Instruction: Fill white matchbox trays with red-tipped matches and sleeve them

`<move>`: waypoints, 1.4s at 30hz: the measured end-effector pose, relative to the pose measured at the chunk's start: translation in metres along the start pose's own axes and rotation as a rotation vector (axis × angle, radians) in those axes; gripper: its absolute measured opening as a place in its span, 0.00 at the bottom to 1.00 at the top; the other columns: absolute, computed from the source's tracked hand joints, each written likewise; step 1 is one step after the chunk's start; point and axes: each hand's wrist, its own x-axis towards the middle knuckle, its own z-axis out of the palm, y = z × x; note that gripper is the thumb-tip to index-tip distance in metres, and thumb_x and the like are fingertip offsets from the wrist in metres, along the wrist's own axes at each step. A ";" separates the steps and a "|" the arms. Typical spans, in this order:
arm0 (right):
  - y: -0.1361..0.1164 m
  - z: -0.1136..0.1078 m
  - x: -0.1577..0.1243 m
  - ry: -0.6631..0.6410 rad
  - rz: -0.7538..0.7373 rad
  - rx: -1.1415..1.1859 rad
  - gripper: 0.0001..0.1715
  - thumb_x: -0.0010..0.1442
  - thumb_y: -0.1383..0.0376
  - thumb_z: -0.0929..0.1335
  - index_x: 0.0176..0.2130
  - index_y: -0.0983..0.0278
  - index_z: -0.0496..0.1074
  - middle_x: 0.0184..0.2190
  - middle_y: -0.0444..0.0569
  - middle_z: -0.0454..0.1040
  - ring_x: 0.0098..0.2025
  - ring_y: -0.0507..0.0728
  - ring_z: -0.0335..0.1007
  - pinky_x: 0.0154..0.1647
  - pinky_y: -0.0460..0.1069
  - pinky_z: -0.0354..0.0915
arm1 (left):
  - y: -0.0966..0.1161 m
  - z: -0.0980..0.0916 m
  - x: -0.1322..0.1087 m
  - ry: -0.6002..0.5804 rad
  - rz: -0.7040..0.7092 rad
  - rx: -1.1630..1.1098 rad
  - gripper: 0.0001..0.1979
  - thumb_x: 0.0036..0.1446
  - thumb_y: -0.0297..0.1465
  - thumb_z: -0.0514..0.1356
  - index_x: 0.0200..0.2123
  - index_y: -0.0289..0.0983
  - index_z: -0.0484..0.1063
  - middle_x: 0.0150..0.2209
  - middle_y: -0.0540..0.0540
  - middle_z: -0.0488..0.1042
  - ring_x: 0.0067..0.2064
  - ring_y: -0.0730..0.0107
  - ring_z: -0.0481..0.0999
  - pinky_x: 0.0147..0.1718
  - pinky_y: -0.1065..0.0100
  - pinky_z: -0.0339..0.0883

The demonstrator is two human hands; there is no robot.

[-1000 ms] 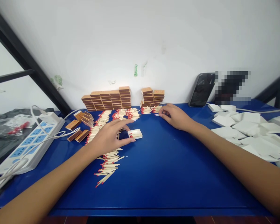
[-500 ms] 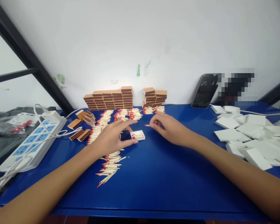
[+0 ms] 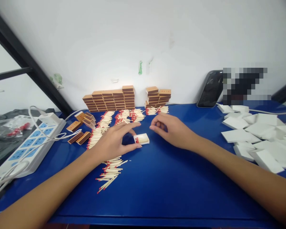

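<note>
A small white matchbox tray [image 3: 146,135] lies on the blue table, with red-tipped matches [image 3: 142,140] inside it. My left hand [image 3: 113,139] grips the tray's left end between the thumb in front and a finger behind. Its index finger arches above the tray, touching nothing. To the right of the tray, apart from it, my right hand [image 3: 171,130] hovers with thumb and fingertips drawn together, and no match shows in them. Rows of loose matches [image 3: 113,167] stretch under and behind my left hand, which covers part of them.
Brown matchboxes [image 3: 109,101] stand stacked along the wall, beside a smaller stack [image 3: 158,97]. Several loose matchboxes [image 3: 73,126] and a white power strip [image 3: 35,143] with cables sit at left. White trays [image 3: 257,135] are heaped at right; a phone [image 3: 210,89] leans on the wall.
The match that my right hand pinched has left its fingers, and the tray shows more matches. Both hands stay nearly where they were. The view has shifted slightly.
</note>
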 end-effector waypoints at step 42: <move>0.025 -0.022 0.003 -0.021 0.016 -0.105 0.12 0.71 0.57 0.66 0.38 0.60 0.72 0.40 0.53 0.73 0.38 0.60 0.70 0.40 0.54 0.66 | -0.005 0.000 -0.001 0.027 0.007 0.016 0.32 0.63 0.42 0.72 0.67 0.44 0.67 0.46 0.49 0.83 0.53 0.56 0.81 0.60 0.52 0.72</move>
